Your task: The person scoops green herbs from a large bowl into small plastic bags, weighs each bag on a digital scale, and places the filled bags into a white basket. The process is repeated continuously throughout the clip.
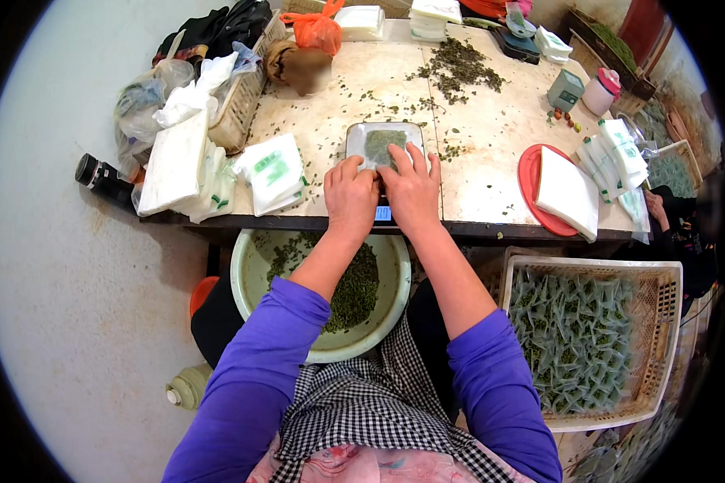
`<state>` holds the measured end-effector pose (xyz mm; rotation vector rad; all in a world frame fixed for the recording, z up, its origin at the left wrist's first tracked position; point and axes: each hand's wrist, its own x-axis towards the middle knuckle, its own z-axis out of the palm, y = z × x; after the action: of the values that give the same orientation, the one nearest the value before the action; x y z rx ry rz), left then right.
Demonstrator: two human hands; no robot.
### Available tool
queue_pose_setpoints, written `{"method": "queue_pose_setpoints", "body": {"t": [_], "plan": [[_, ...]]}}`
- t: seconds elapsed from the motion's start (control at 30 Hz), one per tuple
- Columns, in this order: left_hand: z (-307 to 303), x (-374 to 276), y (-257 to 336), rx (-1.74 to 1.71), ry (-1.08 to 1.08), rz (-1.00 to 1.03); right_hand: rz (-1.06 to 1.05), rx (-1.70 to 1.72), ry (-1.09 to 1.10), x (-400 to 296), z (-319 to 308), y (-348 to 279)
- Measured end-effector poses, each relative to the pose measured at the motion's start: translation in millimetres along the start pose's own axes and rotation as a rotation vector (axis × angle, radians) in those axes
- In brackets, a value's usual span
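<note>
Both my hands are over the metal pan [418,136] of a digital scale at the table's front edge. On the pan lies a clear plastic bag of green leaves [382,142]. My left hand [351,196] has its fingers curled at the bag's near left edge. My right hand [412,187] spreads its fingers over the bag's right side, fingertips on the plastic. The thumbs come close together at the bag's near edge, and my hands hide that part. Between my wrists the scale's lit display [383,214] shows.
Below the table a pale basin [239,284] holds loose leaves. To its right stands a plastic crate [658,338] of filled bags. Stacks of printed bags [273,175] lie left; a red plate [528,181] carries white sheets right. Loose leaves [459,69] are heaped farther back. Another person's hand [657,208] shows at right.
</note>
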<state>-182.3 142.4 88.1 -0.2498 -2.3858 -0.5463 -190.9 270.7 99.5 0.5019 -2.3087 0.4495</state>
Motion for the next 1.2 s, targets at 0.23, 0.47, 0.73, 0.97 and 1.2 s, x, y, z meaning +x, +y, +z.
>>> {"method": "queue_pose_setpoints", "body": {"t": [0.23, 0.47, 0.73, 0.97, 1.2], "plan": [[-11.4, 3.0, -2.3, 0.003, -0.095, 0.072, 0.052, -0.030, -0.052, 6.0, 13.9, 1.0], [-55.9, -19.7, -1.9, -0.352, -0.154, -0.261, 0.107, 0.012, -0.032, 1.6, 10.9, 0.2], [-81.4, -90.4, -29.1, -0.849, -0.317, -0.731, 0.203, 0.204, 0.199, -40.9, -17.6, -22.7], [-106.0, -127.3, -47.1, -0.970, -0.416, -0.831, 0.182, 0.110, 0.038, -38.5, 7.3, -35.1], [-118.1, -143.9, -81.9, -1.015, -0.439, -0.813, 0.057, 0.398, -0.311, -91.7, -18.8, -96.3]]}}
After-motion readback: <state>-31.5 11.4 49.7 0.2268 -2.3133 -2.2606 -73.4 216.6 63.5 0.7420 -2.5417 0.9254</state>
